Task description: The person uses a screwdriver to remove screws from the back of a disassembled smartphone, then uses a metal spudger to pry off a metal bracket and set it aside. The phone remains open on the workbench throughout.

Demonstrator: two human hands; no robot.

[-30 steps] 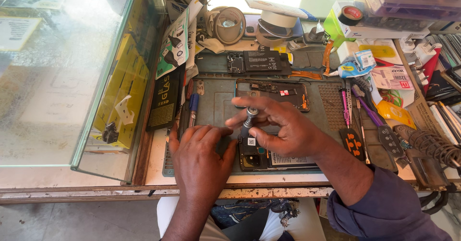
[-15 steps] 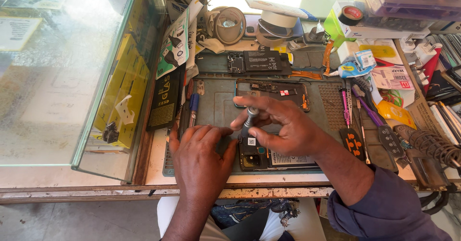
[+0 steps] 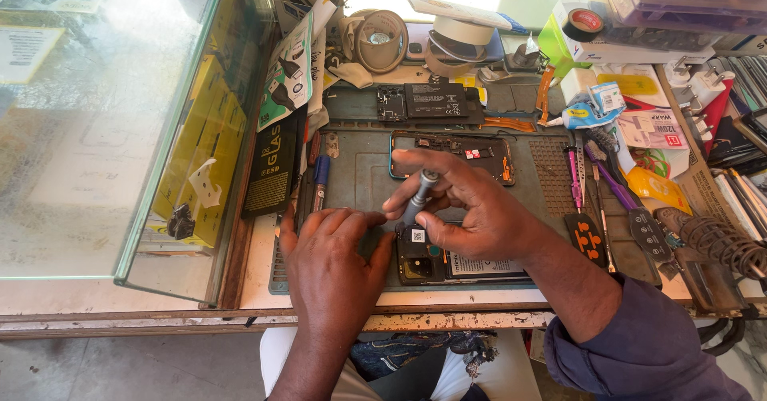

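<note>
Right hand [image 3: 479,209] fingers closed round a slim grey metal screwdriver [image 3: 419,197], tip down on an opened black phone [image 3: 435,257] lying on the grey-green repair mat [image 3: 359,177] on the surface. Left hand [image 3: 331,265] flat, fingers spread, holding nothing, pressing beside the phone's left edge.

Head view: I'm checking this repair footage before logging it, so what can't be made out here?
- Tip of the grey metal screwdriver: hidden behind the right hand, head view.
- Most of the opened dark phone lying on the grey-green work mat: covered by the right hand and the left hand.
- Screws in the second opened phone with a teal rim: too small.
- Coiled metal stand: cut off by the right edge.
</note>
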